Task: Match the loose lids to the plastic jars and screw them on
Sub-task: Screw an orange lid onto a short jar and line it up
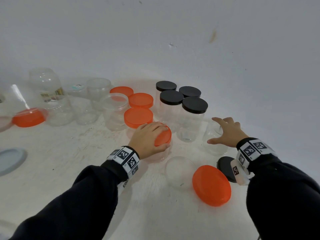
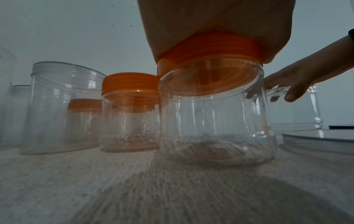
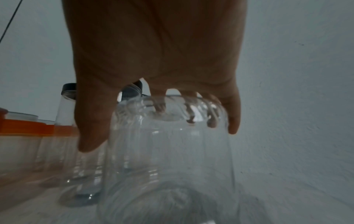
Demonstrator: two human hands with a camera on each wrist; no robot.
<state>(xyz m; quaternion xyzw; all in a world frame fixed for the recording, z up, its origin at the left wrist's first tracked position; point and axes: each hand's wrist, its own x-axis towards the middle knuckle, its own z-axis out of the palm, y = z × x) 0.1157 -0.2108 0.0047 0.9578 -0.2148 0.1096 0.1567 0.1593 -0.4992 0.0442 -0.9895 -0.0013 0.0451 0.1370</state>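
My left hand (image 1: 152,135) grips an orange lid (image 1: 164,137) from above, on top of a clear plastic jar (image 2: 214,113) standing on the white table (image 1: 69,153). The palm covers most of the lid (image 2: 210,47) in the left wrist view. My right hand (image 1: 226,132) is spread, fingers straight, over the mouth of an open clear jar (image 1: 216,148). In the right wrist view the thumb and little finger of that hand (image 3: 153,53) hang down either side of the jar's (image 3: 168,151) rim. A loose orange lid (image 1: 211,185) and a loose black lid (image 1: 225,168) lie near my right wrist.
A low clear round container (image 1: 180,172) sits between my arms. Several black-lidded jars (image 1: 183,104) and orange-lidded jars (image 1: 138,116) stand behind my hands. Open clear jars (image 1: 114,110) crowd the left, with another orange lid (image 1: 28,117) and a grey lid (image 1: 10,160). A wall rises behind.
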